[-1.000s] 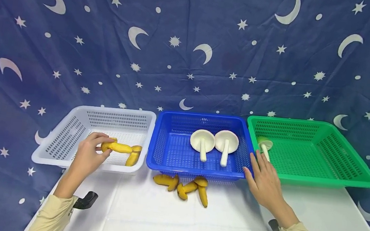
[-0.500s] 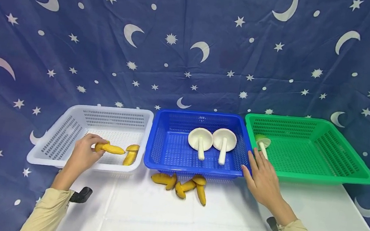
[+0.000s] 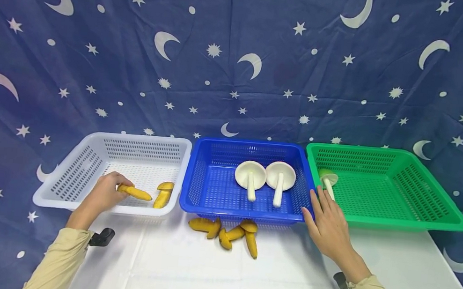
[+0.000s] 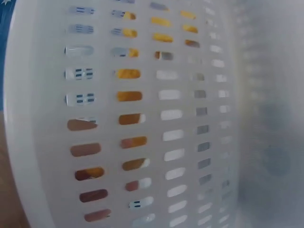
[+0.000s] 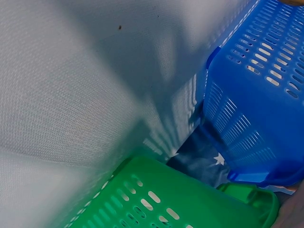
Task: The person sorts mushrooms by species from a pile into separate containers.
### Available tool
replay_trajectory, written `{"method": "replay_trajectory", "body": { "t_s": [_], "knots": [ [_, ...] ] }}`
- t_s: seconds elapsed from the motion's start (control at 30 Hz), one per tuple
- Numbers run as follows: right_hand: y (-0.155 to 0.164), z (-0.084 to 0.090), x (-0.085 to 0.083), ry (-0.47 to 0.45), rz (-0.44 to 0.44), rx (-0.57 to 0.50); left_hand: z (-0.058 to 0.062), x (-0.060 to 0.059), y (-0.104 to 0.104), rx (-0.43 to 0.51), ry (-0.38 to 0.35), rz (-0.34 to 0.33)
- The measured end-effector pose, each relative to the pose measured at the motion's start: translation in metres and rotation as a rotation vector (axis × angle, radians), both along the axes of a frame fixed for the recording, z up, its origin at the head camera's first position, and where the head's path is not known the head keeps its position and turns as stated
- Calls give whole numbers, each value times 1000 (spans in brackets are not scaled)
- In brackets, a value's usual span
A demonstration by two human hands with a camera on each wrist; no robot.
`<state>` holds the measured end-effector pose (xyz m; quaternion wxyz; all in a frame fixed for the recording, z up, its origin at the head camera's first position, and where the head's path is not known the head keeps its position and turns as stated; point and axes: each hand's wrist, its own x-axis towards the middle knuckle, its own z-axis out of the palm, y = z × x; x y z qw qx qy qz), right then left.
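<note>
My left hand reaches over the front rim of the white basket and grips one end of a yellow banana, held low over the basket floor. A second banana lies in that basket to its right. The left wrist view shows only the white basket wall, with yellow visible through its slots. My right hand lies flat with straight fingers where the blue basket meets the green basket, holding nothing. The right wrist view shows the blue basket and the green basket.
Two white mushrooms lie in the blue basket and one pale mushroom in the green basket's near-left corner. Several bananas lie on the white table before the blue basket. A starry blue cloth hangs behind.
My left hand has lowered the banana toward the floor of the white basket, moving slightly nearer. The right hand has stayed at the basket corners.
</note>
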<state>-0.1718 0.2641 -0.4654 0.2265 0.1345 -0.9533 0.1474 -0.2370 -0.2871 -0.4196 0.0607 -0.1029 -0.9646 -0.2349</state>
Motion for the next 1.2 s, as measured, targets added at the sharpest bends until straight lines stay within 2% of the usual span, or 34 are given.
{"method": "replay_trajectory", "body": {
  "t_s": [0.27,0.37,0.47,0.57,0.77,1.03,1.2],
  "knots": [
    [-1,0,0,0,-1,-2,-2,-6,2,-45,-189,40],
    [-1,-1,0,0,-1,-3,-1,-6,1,-58,-235,57],
    [-1,-2,0,-1,-1,-4,0,-6,1,-68,-246,46],
    [-1,-2,0,3,-2,-1,3,-3,3,-61,-224,20],
    [-1,-2,-1,8,2,-3,14,5,15,-28,-96,-41],
    [-1,-1,0,18,7,0,27,21,35,39,49,-122],
    [-1,-2,0,28,11,-8,33,34,47,86,123,-138]
  ]
}}
